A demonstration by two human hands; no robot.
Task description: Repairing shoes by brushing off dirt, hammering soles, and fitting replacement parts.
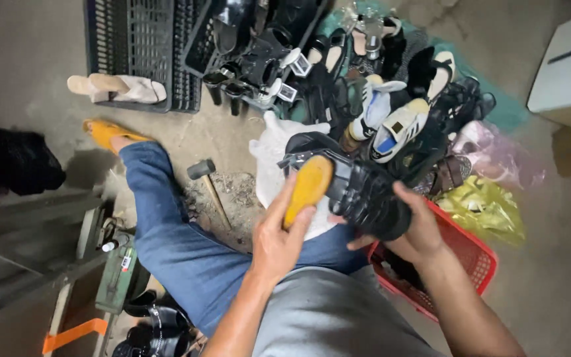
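Over the lap, left hand (279, 238) gripping yellow insole (306, 188), right hand (412, 228) clasping black sandal (358, 192)

Both hands on a black strappy sandal (358, 188), sole up, over the lap.

Left hand (279, 238) presses its fingers on the tan insole (308, 185); right hand (411, 228) grips the sandal from the far side. Hammer (207, 185) lies on the floor by the jeans leg (166, 225). Shoe pile (391, 99) sits ahead, red basket (477, 258) just beside the right forearm, black crates (140, 46) top left.
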